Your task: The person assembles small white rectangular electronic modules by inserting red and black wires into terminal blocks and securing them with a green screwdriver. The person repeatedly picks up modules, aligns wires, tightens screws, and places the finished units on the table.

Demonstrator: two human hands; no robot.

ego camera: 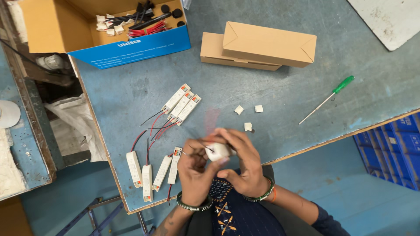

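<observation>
Both hands, left (194,172) and right (245,168), close together around a small white plastic driver unit (217,151) above the near edge of the grey-blue desk (280,96). Similar white slim units (153,172) lie left; a green-handled screwdriver (327,99) right

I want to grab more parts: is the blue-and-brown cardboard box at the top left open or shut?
Open. The blue-and-brown cardboard box has its top flaps folded back, and red wires, black parts and small white connectors show inside.

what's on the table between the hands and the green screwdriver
In the head view, three small white connector pieces lie between the hands and the green-handled screwdriver; otherwise the blue-grey table is bare.
</observation>
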